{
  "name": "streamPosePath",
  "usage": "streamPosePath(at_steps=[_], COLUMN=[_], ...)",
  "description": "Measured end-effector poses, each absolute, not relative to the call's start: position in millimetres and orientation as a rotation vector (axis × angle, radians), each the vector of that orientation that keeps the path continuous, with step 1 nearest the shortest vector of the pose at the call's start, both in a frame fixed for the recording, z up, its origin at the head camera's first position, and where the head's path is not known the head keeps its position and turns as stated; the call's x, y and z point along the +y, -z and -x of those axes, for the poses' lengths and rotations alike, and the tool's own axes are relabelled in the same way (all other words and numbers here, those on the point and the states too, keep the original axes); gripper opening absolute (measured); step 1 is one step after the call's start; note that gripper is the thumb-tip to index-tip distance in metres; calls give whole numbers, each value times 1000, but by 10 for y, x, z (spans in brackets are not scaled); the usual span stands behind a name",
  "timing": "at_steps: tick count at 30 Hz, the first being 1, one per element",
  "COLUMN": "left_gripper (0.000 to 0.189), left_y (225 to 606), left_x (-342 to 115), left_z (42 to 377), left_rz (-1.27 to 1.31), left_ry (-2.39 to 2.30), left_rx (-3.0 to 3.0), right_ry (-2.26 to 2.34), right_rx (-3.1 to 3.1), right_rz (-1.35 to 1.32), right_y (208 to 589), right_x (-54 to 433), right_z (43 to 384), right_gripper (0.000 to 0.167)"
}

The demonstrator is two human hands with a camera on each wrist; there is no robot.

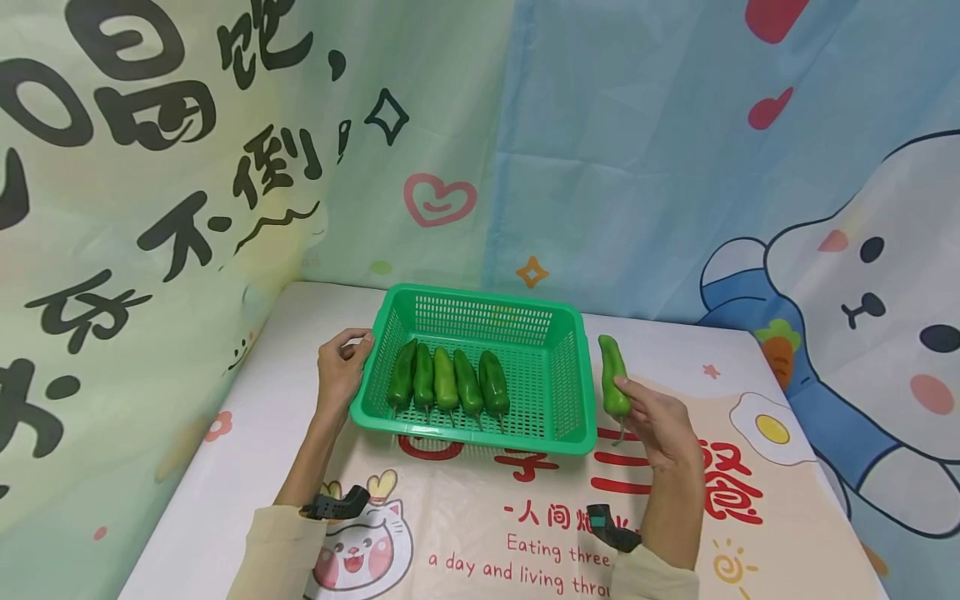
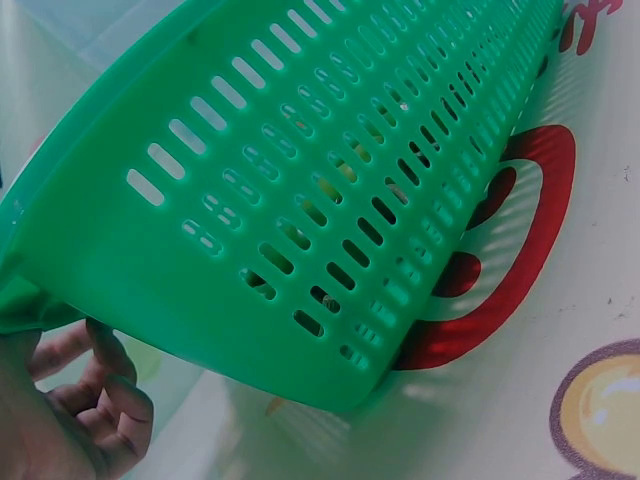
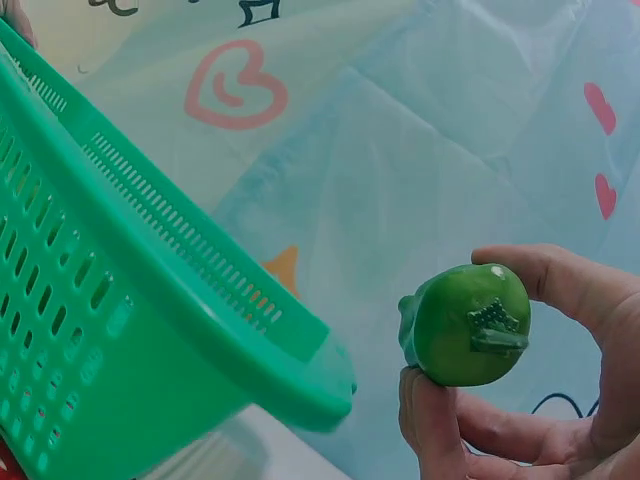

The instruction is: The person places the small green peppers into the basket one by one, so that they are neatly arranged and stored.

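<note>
A green plastic basket sits on the table, and several green chili peppers lie side by side in its left half, stems toward the near wall. My left hand grips the basket's left rim; in the left wrist view its curled fingers show beneath the rim. Off the basket's right end, my right hand pinches another green chili pepper between thumb and fingers. That pepper points away from me, its stem end facing the camera in the right wrist view.
A printed cloth with red lettering and cartoons covers the table. Patterned curtains hang behind the table and along its left side. A dark band is worn on each wrist.
</note>
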State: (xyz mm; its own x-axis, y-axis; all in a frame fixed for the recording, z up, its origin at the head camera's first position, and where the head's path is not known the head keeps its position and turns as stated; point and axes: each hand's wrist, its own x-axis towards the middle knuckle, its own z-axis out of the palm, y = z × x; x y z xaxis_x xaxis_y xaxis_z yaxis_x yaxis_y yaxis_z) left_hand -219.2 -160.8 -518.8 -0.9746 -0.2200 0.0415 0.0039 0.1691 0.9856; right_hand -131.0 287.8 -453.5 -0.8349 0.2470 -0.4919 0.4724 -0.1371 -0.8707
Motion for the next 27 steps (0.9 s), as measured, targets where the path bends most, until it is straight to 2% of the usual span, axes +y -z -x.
streamPosePath(at_steps=[2,17,27], left_gripper=[34,31,30], left_y=[5189,5207,5210], left_x=[-1608,-1606,-1602], left_z=[2190,2191,2190], left_rz=[-212,-195,-196], left_ry=[1909,1865,1878], left_rx=[-2261,-2261,-2257], right_ry=[2089,1943,1918], right_rx=[1966,2091,2143], right_rz=[-802,-582,-490], right_y=[4515,4405,4404], right_x=[2850,2632,2497], right_z=[1315,1385,1425], right_gripper=[56,76,80])
